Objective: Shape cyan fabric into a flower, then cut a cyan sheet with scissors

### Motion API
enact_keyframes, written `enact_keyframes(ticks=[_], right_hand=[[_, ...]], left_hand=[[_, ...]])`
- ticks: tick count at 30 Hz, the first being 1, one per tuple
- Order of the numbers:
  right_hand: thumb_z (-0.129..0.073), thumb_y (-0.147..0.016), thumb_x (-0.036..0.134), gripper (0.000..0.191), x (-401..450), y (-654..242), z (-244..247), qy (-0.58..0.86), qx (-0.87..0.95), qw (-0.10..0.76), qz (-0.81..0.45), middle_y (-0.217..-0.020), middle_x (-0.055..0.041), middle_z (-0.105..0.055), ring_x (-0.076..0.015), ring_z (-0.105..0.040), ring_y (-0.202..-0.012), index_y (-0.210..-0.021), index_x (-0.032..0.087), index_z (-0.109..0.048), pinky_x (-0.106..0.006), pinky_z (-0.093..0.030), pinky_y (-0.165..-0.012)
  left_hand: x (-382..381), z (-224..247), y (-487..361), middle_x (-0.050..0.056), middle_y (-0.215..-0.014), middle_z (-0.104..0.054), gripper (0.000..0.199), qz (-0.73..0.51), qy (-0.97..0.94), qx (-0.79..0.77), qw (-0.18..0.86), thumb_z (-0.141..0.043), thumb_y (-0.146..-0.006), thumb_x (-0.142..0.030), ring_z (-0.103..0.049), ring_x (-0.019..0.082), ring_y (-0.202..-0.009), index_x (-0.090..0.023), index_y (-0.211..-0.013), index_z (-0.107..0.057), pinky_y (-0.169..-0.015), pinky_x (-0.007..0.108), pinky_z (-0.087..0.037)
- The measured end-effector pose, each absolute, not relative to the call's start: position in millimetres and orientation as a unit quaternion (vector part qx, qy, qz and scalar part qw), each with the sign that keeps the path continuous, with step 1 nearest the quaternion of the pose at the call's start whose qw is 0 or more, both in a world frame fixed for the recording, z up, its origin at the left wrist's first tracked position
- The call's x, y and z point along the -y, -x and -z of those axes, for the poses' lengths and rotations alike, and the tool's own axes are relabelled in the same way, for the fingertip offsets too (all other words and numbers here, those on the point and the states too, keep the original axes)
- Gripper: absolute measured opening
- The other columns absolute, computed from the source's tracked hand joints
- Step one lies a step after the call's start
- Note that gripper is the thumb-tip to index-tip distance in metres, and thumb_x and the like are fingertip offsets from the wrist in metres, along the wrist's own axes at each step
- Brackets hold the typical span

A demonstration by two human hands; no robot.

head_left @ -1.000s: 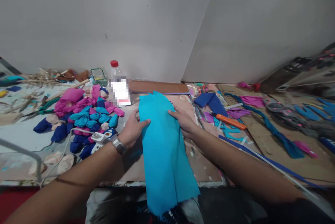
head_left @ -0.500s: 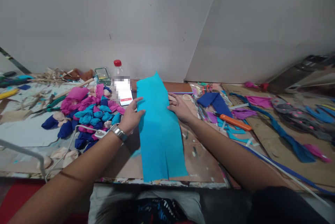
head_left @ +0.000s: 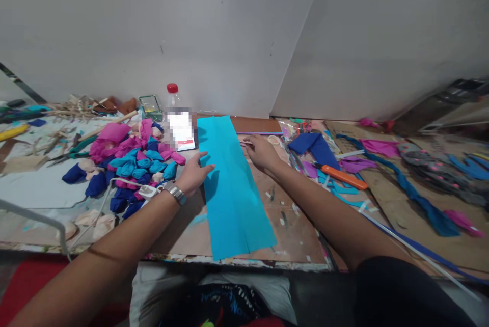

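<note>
A long turquoise sheet (head_left: 233, 189), cloth or paper, lies on the worktable with a crease running down its length. At its upper left edge is my left hand (head_left: 194, 173), thumb and fingers apart and nothing held; the fingertips reach the edge of the sheet. My right hand (head_left: 262, 153) is just beyond the upper right edge, its fingers curled into a pinch. Something thin and small may be between those fingertips, but I cannot make it out. A phone (head_left: 181, 131) with a lit screen stands past my left hand.
Pink, blue and turquoise cloth bundles (head_left: 130, 164) are heaped on the left, beside green-handled pliers (head_left: 76, 151). A red-capped bottle (head_left: 172, 93) stands behind the phone. An orange cutter (head_left: 342, 176) and fabric scraps lie on the right. A white wall (head_left: 229, 36) closes the back.
The sheet's raised upper part has come down flatter on the table. My right hand has let go of its edge and closed into a pinch; my left hand has shifted slightly down.
</note>
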State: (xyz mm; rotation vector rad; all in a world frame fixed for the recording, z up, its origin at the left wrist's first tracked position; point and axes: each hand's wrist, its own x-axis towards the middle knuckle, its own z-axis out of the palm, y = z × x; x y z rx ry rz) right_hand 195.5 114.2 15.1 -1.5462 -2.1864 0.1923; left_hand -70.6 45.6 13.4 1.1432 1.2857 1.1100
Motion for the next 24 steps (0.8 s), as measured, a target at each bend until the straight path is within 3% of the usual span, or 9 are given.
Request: enact_keyframes(ticks=[5, 9, 13, 15, 18, 20, 21, 24], right_hand=[[-0.05, -0.1, 0.03, 0.032, -123.4, -196.5, -15.7, 0.561, 0.82, 0.115, -0.013, -0.12, -0.0182, -0.07, -0.028, -0.054, -0.112, -0.115, 0.011, -0.071, -0.039, -0.034, -0.102], [-0.055, -0.098, 0.03, 0.03, -127.3, -198.9, -20.2, 0.617, 0.783, 0.069, -0.027, -0.115, -0.0178, -0.073, -0.0289, -0.056, -0.11, -0.118, 0.013, -0.071, -0.035, -0.038, -0.094], [-0.063, -0.091, 0.023, 0.024, -125.1, -204.8, -27.7, 0.641, 0.766, 0.019, -0.048, -0.106, -0.025, -0.074, -0.031, -0.065, -0.1, -0.104, 0.007, -0.075, -0.034, -0.042, -0.084], [-0.064, -0.089, 0.021, 0.022, -120.4, -210.5, -32.5, 0.65, 0.758, -0.001, -0.059, -0.102, -0.0276, -0.074, -0.0327, -0.068, -0.097, -0.095, 0.005, -0.076, -0.035, -0.043, -0.082], [-0.067, -0.085, 0.021, 0.018, -107.9, -226.1, -40.3, 0.66, 0.746, -0.015, -0.088, -0.092, -0.0223, -0.077, -0.0303, -0.07, -0.089, -0.091, 0.008, -0.077, -0.033, -0.045, -0.077], [-0.067, -0.083, 0.02, 0.022, -95.0, -240.1, -44.8, 0.668, 0.734, -0.007, -0.125, -0.08, -0.0122, -0.077, -0.0232, -0.07, -0.077, -0.102, 0.012, -0.074, -0.029, -0.047, -0.072], [-0.068, -0.082, 0.02, 0.024, -86.8, -247.0, -46.7, 0.672, 0.713, 0.038, -0.195, -0.073, -0.008, -0.076, -0.0202, -0.069, -0.07, -0.104, 0.013, -0.072, -0.028, -0.048, -0.069], [-0.073, -0.078, 0.029, 0.018, -53.8, -260.1, -51.8, 0.635, 0.607, 0.19, -0.439, -0.063, -0.003, -0.069, -0.0167, -0.064, -0.058, -0.089, 0.017, -0.065, -0.027, -0.05, -0.059]], left_hand=[[-6.3, -26.0, 70.0, 0.015, -0.14, -0.055, 0.064, -0.431, -0.496, -0.522, 0.543, -0.084, -0.072, -0.027, -0.057, 0.028, -0.128, -0.022, -0.13, -0.057, -0.105, 0.041, -0.048], [33.7, -28.4, 73.5, 0.012, -0.156, -0.036, 0.056, -0.432, -0.52, -0.508, 0.534, -0.08, -0.078, -0.03, -0.051, 0.029, -0.136, -0.027, -0.129, -0.055, -0.106, 0.039, -0.048], [72.9, -24.2, 74.4, 0.009, -0.163, -0.026, 0.047, -0.385, -0.589, -0.504, 0.501, -0.076, -0.082, -0.032, -0.046, 0.034, -0.14, -0.031, -0.126, -0.061, -0.101, 0.044, -0.051], [90.2, -22.9, 73.0, 0.008, -0.164, -0.028, 0.045, -0.371, -0.628, -0.487, 0.48, -0.074, -0.084, -0.032, -0.036, 0.036, -0.147, -0.032, -0.128, -0.063, -0.107, 0.048, -0.048], [110.1, -22.9, 70.2, 0.009, -0.158, -0.041, 0.039, -0.356, -0.659, -0.456, 0.481, -0.071, -0.086, -0.031, -0.039, 0.034, -0.147, -0.032, -0.125, -0.066, -0.118, 0.054, -0.035], [117.9, -22.5, 69.2, 0.008, -0.152, -0.05, 0.036, -0.332, -0.68, -0.438, 0.484, -0.071, -0.087, -0.03, -0.045, 0.032, -0.142, -0.032, -0.123, -0.067, -0.118, 0.054, -0.036], [120.1, -21.9, 69.2, 0.008, -0.149, -0.053, 0.034, -0.32, -0.689, -0.433, 0.485, -0.07, -0.087, -0.029, -0.048, 0.031, -0.139, -0.033, -0.122, -0.068, -0.116, 0.054, -0.038], [119.5, -18.8, 70.3, 0.007, -0.139, -0.061, 0.031, -0.302, -0.704, -0.424, 0.483, -0.071, -0.087, -0.027, -0.056, 0.028, -0.13, -0.033, -0.118, -0.07, -0.112, 0.052, -0.043]])
